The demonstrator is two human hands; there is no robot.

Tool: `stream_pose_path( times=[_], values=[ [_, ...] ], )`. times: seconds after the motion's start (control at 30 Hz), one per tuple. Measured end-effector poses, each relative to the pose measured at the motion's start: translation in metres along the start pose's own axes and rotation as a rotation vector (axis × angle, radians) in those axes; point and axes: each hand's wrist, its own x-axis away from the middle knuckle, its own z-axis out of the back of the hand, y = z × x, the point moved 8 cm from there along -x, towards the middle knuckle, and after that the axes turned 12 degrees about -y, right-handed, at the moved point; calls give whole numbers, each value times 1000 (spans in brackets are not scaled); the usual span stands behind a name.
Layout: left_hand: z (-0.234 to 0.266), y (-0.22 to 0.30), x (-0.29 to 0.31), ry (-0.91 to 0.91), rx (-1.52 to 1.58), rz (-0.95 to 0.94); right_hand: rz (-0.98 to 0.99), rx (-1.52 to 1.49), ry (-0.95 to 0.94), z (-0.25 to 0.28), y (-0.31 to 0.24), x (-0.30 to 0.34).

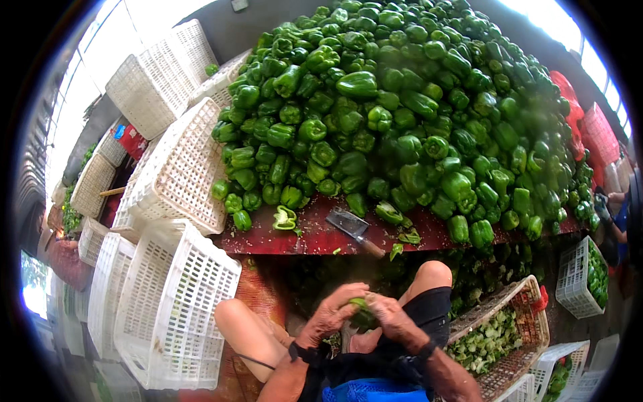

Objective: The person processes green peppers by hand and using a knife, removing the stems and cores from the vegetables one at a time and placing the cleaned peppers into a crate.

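Observation:
Both of my hands meet in front of my knees around one green bell pepper (pixel 362 319). My left hand (pixel 336 309) is closed on its left side, and my right hand (pixel 395 317) grips it from the right and above. The fingers cover much of the pepper. Just beyond, a cleaver (pixel 348 222) lies on the red table (pixel 308 242), its wooden handle pointing toward me over the edge. A cut-open pepper (pixel 284 218) rests to the left of the blade, with pepper scraps (pixel 409 236) on its right.
A tall heap of green bell peppers (pixel 382 114) covers most of the table. White plastic crates (pixel 194 305) stand stacked along my left. At my right is a crate (pixel 534 321) of pale green pepper pieces, and farther right a crate (pixel 569 285) of peppers. Other people work at both sides.

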Motion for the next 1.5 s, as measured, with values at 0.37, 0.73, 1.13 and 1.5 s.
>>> stream_pose_path(
  times=[0.37, 0.73, 1.13, 1.5],
  values=[
    [15, -104, 57, 835, 1230, 494, 697, 964, 611, -25, -108, -10],
    [60, -82, 74, 755, 1024, 278, 348, 799, -114, -74, -55, -94],
    [252, 218, 276, 1580, -1101, 379, 245, 863, 415, 36, -7, -311],
    [160, 73, 156, 1151, 200, 115, 90, 840, 359, 31, 3, -298]
  ],
)
